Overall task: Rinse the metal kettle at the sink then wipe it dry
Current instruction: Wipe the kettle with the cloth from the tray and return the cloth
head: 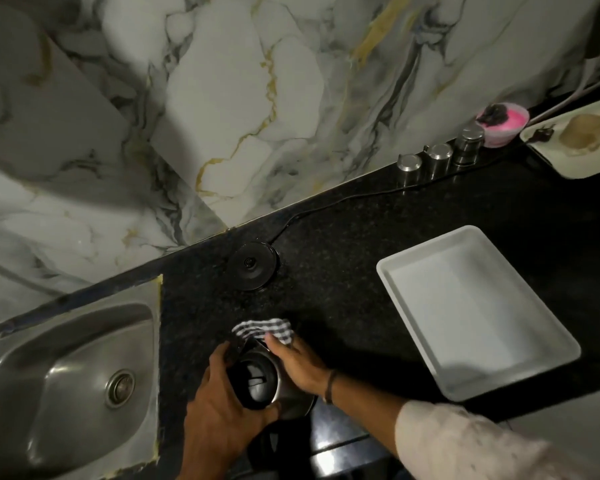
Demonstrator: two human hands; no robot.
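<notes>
The metal kettle (261,379) stands at the front edge of the black counter, seen from above with its dark lid facing me. My left hand (219,407) grips it from the left and front. My right hand (300,367) presses a black-and-white checked cloth (265,330) against the kettle's far right side. The cloth bunches over the kettle's spout side and hides it. The steel sink (73,382) lies to the left, with a round drain in its basin.
The kettle's round black base (253,265) sits behind on the counter (343,271), its cord running right along the marble wall. A white tray (478,344) lies to the right. Three steel canisters (439,159), a pink tub (503,121) and a stained tray (582,136) stand at the far right.
</notes>
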